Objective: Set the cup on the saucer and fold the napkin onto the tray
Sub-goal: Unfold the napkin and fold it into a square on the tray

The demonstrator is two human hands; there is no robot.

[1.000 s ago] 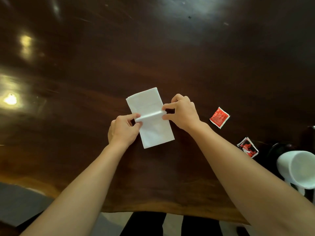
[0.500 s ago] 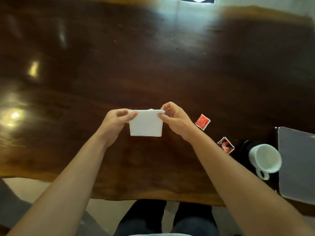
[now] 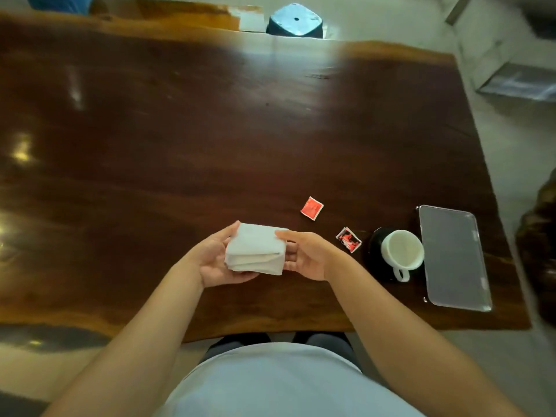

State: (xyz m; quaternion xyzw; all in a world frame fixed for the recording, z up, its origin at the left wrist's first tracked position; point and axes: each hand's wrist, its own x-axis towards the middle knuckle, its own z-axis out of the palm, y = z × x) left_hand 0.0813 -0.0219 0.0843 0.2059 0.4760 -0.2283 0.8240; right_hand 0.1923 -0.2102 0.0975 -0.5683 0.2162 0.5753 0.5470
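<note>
— Where is the napkin (image 3: 255, 251)?

— Folded small and up off the table (image 3: 150, 145), in my grip. My left hand (image 3: 215, 260) cups it from below with the thumb on its far left corner; my right hand (image 3: 304, 256) pinches its right edge, thumb on top.

— Clamped hard?

— No, lightly closed on the napkin, both hands. The layers show loose along the near edge, so I'd press them flat before letting go, or they may spring open.

— And to the right of your grip?

— Two red packets (image 3: 312, 208), then the cup (image 3: 402, 251) already on its dark saucer (image 3: 374, 251), then the tray (image 3: 452, 257) furthest right, bare. I'd carry the napkin over the cup, not through it, and lay it flat there.
</note>
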